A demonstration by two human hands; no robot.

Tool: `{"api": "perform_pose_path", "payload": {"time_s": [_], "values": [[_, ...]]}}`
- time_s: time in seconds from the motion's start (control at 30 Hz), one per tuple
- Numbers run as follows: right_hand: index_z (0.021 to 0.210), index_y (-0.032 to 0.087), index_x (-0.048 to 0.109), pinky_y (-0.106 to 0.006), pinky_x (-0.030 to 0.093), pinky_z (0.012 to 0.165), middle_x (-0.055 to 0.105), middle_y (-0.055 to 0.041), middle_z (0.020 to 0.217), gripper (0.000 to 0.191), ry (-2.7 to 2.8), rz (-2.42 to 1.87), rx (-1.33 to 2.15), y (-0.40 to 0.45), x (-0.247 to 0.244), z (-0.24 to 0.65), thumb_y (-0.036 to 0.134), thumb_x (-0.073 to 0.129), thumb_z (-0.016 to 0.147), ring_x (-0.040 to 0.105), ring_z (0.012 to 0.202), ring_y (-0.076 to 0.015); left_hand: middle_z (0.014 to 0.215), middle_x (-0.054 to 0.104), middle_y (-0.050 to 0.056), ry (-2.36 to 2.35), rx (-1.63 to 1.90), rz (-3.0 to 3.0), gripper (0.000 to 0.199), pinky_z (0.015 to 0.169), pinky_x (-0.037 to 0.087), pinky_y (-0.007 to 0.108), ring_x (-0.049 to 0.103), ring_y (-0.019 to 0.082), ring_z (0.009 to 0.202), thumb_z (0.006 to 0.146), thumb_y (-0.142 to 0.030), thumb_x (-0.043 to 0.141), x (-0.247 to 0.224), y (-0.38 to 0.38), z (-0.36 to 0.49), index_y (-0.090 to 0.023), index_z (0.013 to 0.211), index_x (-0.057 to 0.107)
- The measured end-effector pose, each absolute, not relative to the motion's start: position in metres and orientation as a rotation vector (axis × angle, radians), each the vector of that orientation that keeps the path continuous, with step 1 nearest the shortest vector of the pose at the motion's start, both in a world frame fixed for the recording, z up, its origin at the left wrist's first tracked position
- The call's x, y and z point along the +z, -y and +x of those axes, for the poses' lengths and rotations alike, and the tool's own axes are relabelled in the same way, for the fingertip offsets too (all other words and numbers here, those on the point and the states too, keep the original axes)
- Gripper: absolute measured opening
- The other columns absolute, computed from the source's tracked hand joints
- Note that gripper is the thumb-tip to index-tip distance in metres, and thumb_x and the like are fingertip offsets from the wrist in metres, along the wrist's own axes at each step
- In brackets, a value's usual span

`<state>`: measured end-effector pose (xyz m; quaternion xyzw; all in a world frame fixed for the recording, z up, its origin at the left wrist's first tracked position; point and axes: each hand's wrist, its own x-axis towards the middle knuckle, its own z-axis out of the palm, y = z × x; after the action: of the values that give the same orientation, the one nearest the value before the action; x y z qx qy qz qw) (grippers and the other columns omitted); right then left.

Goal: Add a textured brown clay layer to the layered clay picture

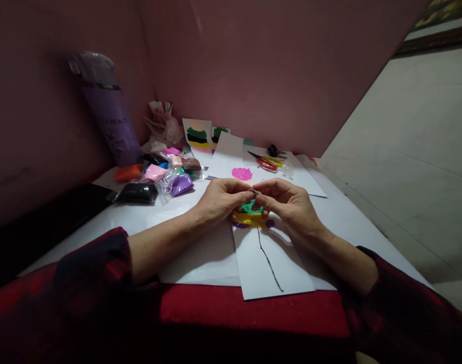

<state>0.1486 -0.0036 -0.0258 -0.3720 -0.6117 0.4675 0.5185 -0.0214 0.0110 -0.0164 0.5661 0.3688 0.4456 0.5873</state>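
Observation:
My left hand and my right hand meet above a white sheet. Between their pinched fingertips is a small brownish piece, held by both. Under the hands, the sheet bears a pink round patch, a green patch, a yellow band and purple bits at the band's ends. A thin black line runs down the sheet's lower part. My hands partly hide the coloured patches.
Bagged clay packs, including purple, black and orange, lie at the left. A purple bottle stands behind them. Red-handled scissors lie at the back right. Coloured cards lean near the pink wall.

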Motion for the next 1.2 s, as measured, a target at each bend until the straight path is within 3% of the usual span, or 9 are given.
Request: {"api": "perform_pose_path", "payload": {"time_s": [0.1, 0.23, 0.43, 0.7, 0.9, 1.0, 1.2], "values": [[0.087, 0.018, 0.073, -0.024, 0.054, 0.053, 0.072, -0.0019, 0.074, 0.023, 1.496, -0.882, 1.073, 0.003, -0.026, 0.148, 0.032, 0.083, 0.071, 0.067, 0.064, -0.0136, 0.057, 0.062, -0.002, -0.846, 1.052, 1.34, 0.003, 0.05, 0.042, 0.018, 0.051, 0.005, 0.048, 0.076, -0.01, 0.07, -0.017, -0.013, -0.022, -0.009, 0.074, 0.069], [0.085, 0.017, 0.073, -0.023, 0.049, 0.046, 0.07, -0.0018, 0.072, 0.021, 1.508, -0.935, 0.999, 0.002, -0.027, 0.15, 0.032, 0.081, 0.073, 0.062, 0.058, -0.0121, 0.059, 0.063, -0.001, -0.812, 1.034, 1.335, 0.007, 0.049, 0.042, 0.018, 0.053, 0.006, 0.049, 0.073, -0.012, 0.072, -0.02, -0.015, -0.022, -0.009, 0.078, 0.069], [0.085, 0.017, 0.066, -0.024, 0.052, 0.048, 0.067, 0.0007, 0.071, 0.02, 1.521, -0.893, 1.016, 0.002, -0.027, 0.151, 0.03, 0.078, 0.075, 0.062, 0.059, -0.0115, 0.063, 0.064, 0.0, -0.759, 1.009, 1.328, 0.013, 0.044, 0.041, 0.017, 0.052, 0.006, 0.049, 0.075, -0.019, 0.072, -0.021, -0.015, -0.024, -0.009, 0.082, 0.07], [0.073, 0.017, 0.062, -0.023, 0.05, 0.044, 0.063, 0.003, 0.061, 0.012, 1.543, -0.951, 0.985, 0.007, -0.022, 0.148, 0.022, 0.073, 0.073, 0.059, 0.049, -0.0099, 0.05, 0.055, -0.004, -0.829, 0.975, 1.34, 0.008, 0.039, 0.041, 0.018, 0.049, 0.006, 0.039, 0.078, -0.011, 0.068, -0.018, -0.014, -0.019, -0.012, 0.074, 0.061], [0.072, 0.018, 0.062, -0.024, 0.051, 0.045, 0.059, 0.005, 0.054, 0.01, 1.363, -1.014, 0.909, -0.001, -0.025, 0.152, 0.022, 0.071, 0.073, 0.056, 0.045, -0.0092, 0.056, 0.056, -0.002, -0.944, 1.169, 1.186, 0.009, 0.041, 0.04, 0.017, 0.048, 0.005, 0.042, 0.079, -0.009, 0.064, -0.016, -0.014, -0.021, -0.011, 0.071, 0.062], [0.077, 0.018, 0.065, -0.023, 0.052, 0.044, 0.062, 0.0028, 0.059, 0.015, 1.319, -0.998, 0.964, -0.005, -0.029, 0.154, 0.028, 0.075, 0.074, 0.059, 0.053, -0.0116, 0.065, 0.061, 0.0, -0.893, 1.174, 1.12, 0.003, 0.041, 0.039, 0.017, 0.048, 0.005, 0.046, 0.079, -0.012, 0.068, -0.017, -0.015, -0.024, -0.009, 0.08, 0.067], [0.088, 0.018, 0.071, -0.023, 0.055, 0.051, 0.07, -0.0014, 0.08, 0.026, 1.402, -0.898, 1.057, -0.001, -0.029, 0.15, 0.033, 0.083, 0.07, 0.064, 0.067, -0.0131, 0.067, 0.063, 0.0, -0.811, 1.081, 1.221, 0.018, 0.04, 0.041, 0.018, 0.049, 0.006, 0.048, 0.074, -0.021, 0.076, -0.021, -0.013, -0.024, -0.01, 0.088, 0.072]]}}
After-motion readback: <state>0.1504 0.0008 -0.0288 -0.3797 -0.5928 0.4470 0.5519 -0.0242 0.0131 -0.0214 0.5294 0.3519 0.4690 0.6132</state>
